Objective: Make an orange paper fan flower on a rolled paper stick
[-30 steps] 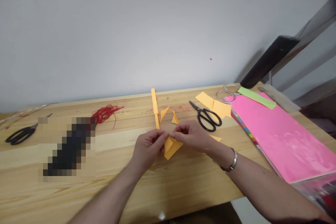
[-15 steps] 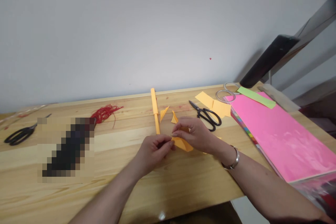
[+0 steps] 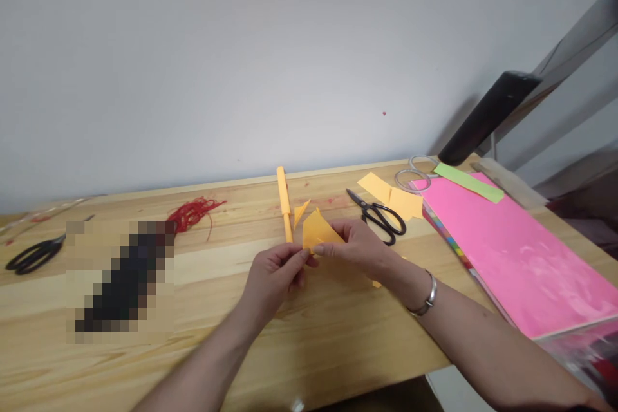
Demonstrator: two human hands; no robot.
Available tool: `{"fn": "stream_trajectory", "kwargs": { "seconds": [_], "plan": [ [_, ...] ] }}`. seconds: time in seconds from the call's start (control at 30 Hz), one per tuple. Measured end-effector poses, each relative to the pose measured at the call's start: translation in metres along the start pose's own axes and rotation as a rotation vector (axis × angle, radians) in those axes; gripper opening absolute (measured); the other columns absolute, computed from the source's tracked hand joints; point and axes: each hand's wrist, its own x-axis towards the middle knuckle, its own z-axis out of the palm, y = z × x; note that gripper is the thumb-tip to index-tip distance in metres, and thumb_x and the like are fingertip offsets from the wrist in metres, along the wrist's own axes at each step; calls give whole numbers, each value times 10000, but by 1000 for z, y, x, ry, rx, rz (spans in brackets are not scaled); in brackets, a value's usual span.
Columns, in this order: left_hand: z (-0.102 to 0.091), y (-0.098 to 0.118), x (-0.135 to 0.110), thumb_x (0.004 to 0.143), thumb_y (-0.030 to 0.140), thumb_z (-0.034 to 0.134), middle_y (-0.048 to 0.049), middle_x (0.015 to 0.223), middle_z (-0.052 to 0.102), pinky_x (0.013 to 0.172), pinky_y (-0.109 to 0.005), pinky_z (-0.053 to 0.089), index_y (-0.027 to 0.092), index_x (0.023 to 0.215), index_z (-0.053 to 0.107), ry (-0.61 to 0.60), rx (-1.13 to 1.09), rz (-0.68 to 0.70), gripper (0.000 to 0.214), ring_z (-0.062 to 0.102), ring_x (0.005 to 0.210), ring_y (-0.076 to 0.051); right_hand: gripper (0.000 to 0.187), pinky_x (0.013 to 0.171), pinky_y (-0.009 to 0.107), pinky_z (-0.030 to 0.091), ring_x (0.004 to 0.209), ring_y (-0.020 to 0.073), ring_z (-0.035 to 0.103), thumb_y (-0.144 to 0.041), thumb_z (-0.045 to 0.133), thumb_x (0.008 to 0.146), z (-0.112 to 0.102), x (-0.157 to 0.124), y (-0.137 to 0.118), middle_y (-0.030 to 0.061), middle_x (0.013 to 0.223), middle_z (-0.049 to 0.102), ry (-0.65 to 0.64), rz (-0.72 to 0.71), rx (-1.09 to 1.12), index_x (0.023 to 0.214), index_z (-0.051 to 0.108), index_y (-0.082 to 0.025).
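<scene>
head view: the left hand (image 3: pixel 277 270) and the right hand (image 3: pixel 360 246) meet over the middle of the desk (image 3: pixel 338 347), and both pinch one folded orange paper (image 3: pixel 318 230). the left grip is closed on its lower left corner with thumb and forefinger; the right grip is closed on its right edge. the paper stands tilted up, lifted just off the wood, which seems to let the fingertips reach both faces and keep the folds tight. a bracelet (image 3: pixel 427 296) sits on the right wrist.

just behind the paper a rolled orange tube (image 3: pixel 284 201) lies pointing at the desk's far edge, with a small orange scrap (image 3: pixel 302 210) beside it. black scissors (image 3: pixel 381 217) lie near the right hand, probably kept within easy reach, and flat orange offcuts (image 3: pixel 398 198) lie beyond them. two clear tape rings (image 3: pixel 410 175) sit by the far edge. a pink sheet (image 3: pixel 512 251) covers the desk's right end, and a green strip (image 3: pixel 468 181) lies across its far corner. red thread (image 3: pixel 193 211) is bunched toward the far edge on the left, and a second pair of scissors (image 3: pixel 31 256) lies at the left edge, well apart from both hands.
</scene>
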Motion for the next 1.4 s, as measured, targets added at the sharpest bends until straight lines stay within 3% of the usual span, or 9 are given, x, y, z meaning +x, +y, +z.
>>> {"fn": "stream_trajectory", "kwargs": {
  "seconds": [0.23,0.37,0.57,0.83,1.07,1.23,1.3,1.4],
  "plan": [
    [1,-2,0,731,357,621,-11,492,595,386,-186,302,154,687,697,-15,63,-3,221,437,397,-79,268,525,209,331,585,99,447,-381,626,727,6,2,8,-8,642,535,35,2,15,726,654,-114],
    [0,-3,-1,734,362,622,-13,524,602,403,-188,318,147,715,691,-50,19,11,227,453,420,-81,242,506,205,314,573,93,427,-358,622,722,5,1,3,-11,631,520,24,18,-13,703,642,-117],
    [-2,1,-2,727,381,629,32,497,548,424,-192,328,168,762,657,87,51,81,217,436,432,-86,198,470,196,291,525,80,394,-324,627,702,8,-2,0,-32,571,475,-61,50,-18,657,621,-131],
    [-2,3,-4,728,347,626,28,446,543,431,-186,325,178,594,625,143,196,120,216,443,435,-89,172,472,190,295,524,78,400,-299,623,698,9,-3,2,-31,570,488,-116,32,-24,662,630,-131],
    [-5,1,-3,825,425,482,4,465,547,429,-205,331,167,586,595,9,69,57,370,456,430,-96,181,508,202,333,557,92,442,-302,615,711,4,-2,-1,-16,604,515,-139,37,-34,690,635,-124],
    [-4,1,-1,720,394,633,12,432,529,404,-191,302,139,614,660,-170,155,-53,278,433,393,-79,201,510,206,341,572,98,457,-310,617,719,0,-2,-2,-13,609,520,-114,0,-80,654,611,-120],
    [-3,0,0,729,392,626,12,427,534,399,-186,292,138,635,674,-176,143,-74,274,431,384,-74,198,525,211,360,591,105,473,-308,621,722,1,-1,-1,-8,622,525,-104,-9,-90,659,612,-120],
    [-4,-4,2,735,389,625,13,432,538,395,-182,294,140,630,672,-123,59,-88,274,438,383,-71,237,601,229,418,682,119,511,-314,663,699,3,2,2,10,780,563,27,-83,-37,867,621,-152]
  ]
}}
